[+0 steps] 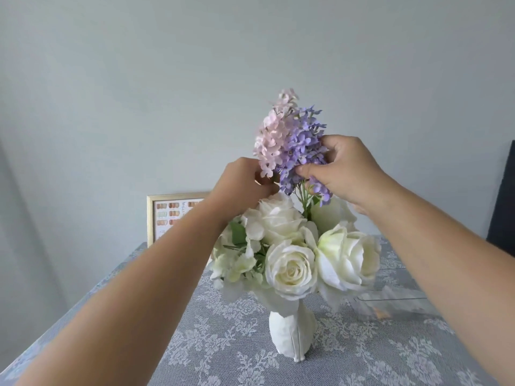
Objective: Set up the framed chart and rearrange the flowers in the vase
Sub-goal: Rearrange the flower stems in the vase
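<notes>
A white vase (291,334) stands mid-table, filled with white roses (291,270). Above them rise a pink flower spike (274,135) and a purple flower spike (303,143). My left hand (242,185) pinches the base of the pink spike. My right hand (345,168) grips the lower part of the purple spike, thumb in front. The framed chart (167,215), gold-edged with rows of colour swatches, stands upright against the wall at the table's back left, partly hidden by my left forearm.
A grey lace tablecloth (223,344) covers the table. A clear plastic box (395,302) lies to the right of the vase. A dark chair back (504,204) shows at the far right edge. The wall is plain grey.
</notes>
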